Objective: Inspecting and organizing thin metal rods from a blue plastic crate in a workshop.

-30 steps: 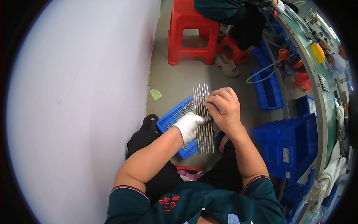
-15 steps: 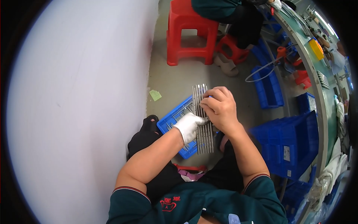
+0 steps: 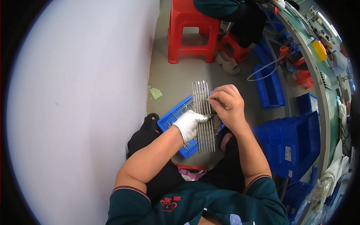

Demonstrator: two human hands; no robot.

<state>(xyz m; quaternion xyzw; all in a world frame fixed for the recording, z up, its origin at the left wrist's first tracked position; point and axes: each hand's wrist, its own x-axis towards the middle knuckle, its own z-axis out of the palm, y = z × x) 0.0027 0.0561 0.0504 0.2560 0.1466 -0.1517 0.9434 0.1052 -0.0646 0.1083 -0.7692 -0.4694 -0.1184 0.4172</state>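
A row of several thin metal rods (image 3: 204, 137) lies side by side in my left hand (image 3: 192, 123), which wears a white glove with dark, soiled fingertips. Its thumb presses across the rods from above, and the gloved fingers show beyond their right edge. My bare right hand (image 3: 228, 103) is at the upper right side of the row, thumb and forefinger pinched together by the outermost rod. Whatever is between those fingertips is too small to make out. Below the hands, a blue tray (image 3: 167, 122) holds more metal rods, partly hidden by my left hand and the row.
A white wall rises on the left, with a green paper scrap (image 3: 156, 93) on the floor beside it. Ahead stands a red stool (image 3: 193, 37) near a seated person. Blue bins (image 3: 288, 142) stack at the right, under a long green-topped workbench (image 3: 330, 112).
My right hand has drawn slightly to the right, off the middle of the rods to their right edge. The rods have shifted up a little in my left hand's hold.
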